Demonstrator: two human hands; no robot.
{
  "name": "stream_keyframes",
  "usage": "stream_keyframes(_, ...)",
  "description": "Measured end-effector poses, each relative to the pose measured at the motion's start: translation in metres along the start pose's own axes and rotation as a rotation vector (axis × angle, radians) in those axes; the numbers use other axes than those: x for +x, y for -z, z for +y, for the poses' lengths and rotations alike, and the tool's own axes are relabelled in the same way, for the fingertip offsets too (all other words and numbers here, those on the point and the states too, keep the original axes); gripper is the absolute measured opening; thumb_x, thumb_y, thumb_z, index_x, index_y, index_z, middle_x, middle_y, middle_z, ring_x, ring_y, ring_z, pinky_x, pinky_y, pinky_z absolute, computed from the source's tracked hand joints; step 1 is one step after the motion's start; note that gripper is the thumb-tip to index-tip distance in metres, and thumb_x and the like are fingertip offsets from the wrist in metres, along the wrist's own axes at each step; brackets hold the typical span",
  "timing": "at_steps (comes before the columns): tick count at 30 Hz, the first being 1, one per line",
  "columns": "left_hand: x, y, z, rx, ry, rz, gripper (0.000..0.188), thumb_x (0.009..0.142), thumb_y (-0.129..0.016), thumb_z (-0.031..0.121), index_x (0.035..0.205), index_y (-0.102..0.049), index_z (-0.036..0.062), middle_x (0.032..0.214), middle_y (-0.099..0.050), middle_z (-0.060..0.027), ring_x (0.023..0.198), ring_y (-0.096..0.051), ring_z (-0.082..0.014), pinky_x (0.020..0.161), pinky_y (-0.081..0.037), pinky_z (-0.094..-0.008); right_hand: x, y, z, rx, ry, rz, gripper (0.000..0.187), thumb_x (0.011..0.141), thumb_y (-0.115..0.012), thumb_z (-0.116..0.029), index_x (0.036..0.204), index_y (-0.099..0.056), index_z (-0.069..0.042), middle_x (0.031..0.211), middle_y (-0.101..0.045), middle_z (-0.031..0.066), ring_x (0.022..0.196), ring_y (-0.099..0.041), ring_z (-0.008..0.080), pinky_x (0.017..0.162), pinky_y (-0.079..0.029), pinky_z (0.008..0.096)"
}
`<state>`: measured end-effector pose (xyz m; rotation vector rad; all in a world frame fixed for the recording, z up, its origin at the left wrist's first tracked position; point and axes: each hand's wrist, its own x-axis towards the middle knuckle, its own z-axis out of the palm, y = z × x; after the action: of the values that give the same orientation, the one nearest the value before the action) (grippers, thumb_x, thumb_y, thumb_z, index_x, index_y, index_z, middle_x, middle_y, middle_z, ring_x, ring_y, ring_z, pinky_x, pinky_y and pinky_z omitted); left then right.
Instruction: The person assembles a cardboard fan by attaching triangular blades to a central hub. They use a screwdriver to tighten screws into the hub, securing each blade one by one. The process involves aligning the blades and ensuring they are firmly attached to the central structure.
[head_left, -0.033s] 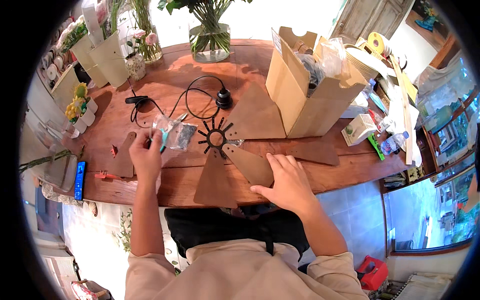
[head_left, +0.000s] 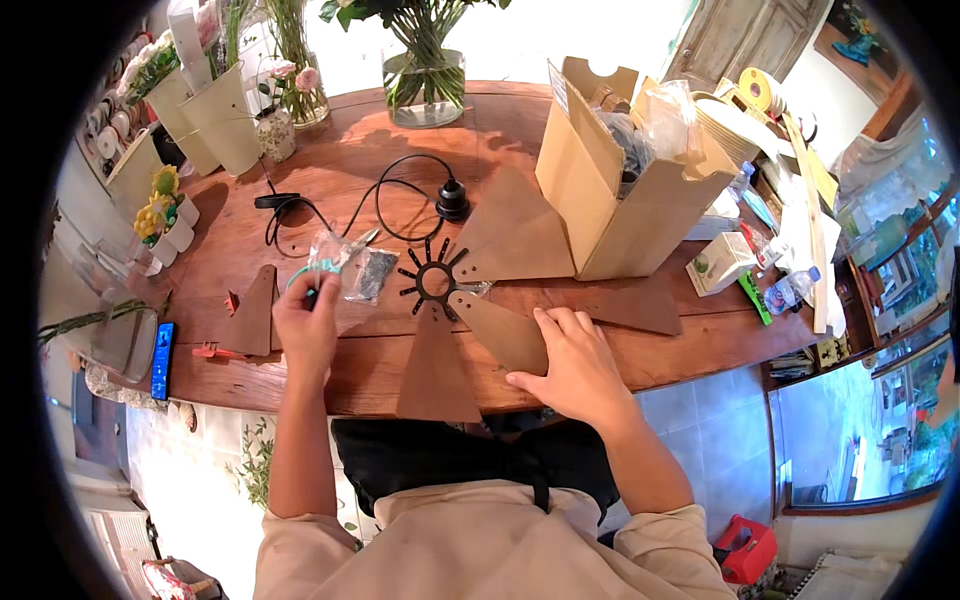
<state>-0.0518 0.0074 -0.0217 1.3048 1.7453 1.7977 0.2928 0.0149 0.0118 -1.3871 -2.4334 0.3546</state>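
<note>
Head view, positions by clock from the hub (head_left: pixel 436 265), a black spoked ring lying mid-table on the wooden table (head_left: pixel 340 385).

- Left hand (head_left: pixel 308 312), toward 8: grasping the scissors (head_left: pixel 325 266) by their teal handle, blades pointing to 1.
- Right hand (head_left: pixel 577 362), at 4: laid at the outer end of the tan panel (head_left: pixel 500 328), thumb and fingers spread; whether it grips or only rests, cannot tell.
- Tan panel: at 4, narrow end touching the hub.
- Brown panels: one at 6 (head_left: pixel 438 375), narrow end at the hub; one at 2 (head_left: pixel 515 235), beside the box; one at 3 (head_left: pixel 640 306); one near 9 (head_left: pixel 256 318).
- Bag (head_left: pixel 372 275), clear, dark contents: at 9.
- Socket (head_left: pixel 453 200), black, corded: at 12.
- Box (head_left: pixel 610 215), cardboard, open: at 2.
- Phone (head_left: pixel 160 362): between 8 and 9, table's edge.
- Vase (head_left: pixel 424 92), glass: at 12, far side.
</note>
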Motion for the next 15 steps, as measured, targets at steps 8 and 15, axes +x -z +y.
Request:
stream_keyframes(8,-0.032,0.002,0.006,-0.017,0.120,-0.171,0.011,0.093,-0.071,0.009,0.091,-0.069,-0.0014,0.076,-0.060,0.0059,0.069,-0.051,-0.0030,0.062,-0.041,-0.0206,0.006,0.005,0.008,0.090,-0.079,-0.114,0.090,0.070,-0.088,-0.038,0.141,-0.051,0.003,0.129,-0.051,0.0153,0.126,-0.047,0.0344,0.107,-0.041,0.0435)
stream_keyframes(15,-0.057,0.009,0.003,-0.047,0.156,-0.165,0.012,0.094,-0.071,0.012,0.090,-0.069,0.0011,0.076,-0.062,0.0039,0.069,-0.053,-0.0038,0.064,-0.042,-0.0205,-0.012,0.045,0.081,-0.116,-0.125,0.171,0.064,0.074,-0.085,-0.033,0.127,-0.065,-0.002,0.134,-0.060,0.0121,0.130,-0.048,0.0311,0.110,-0.035,0.0449)
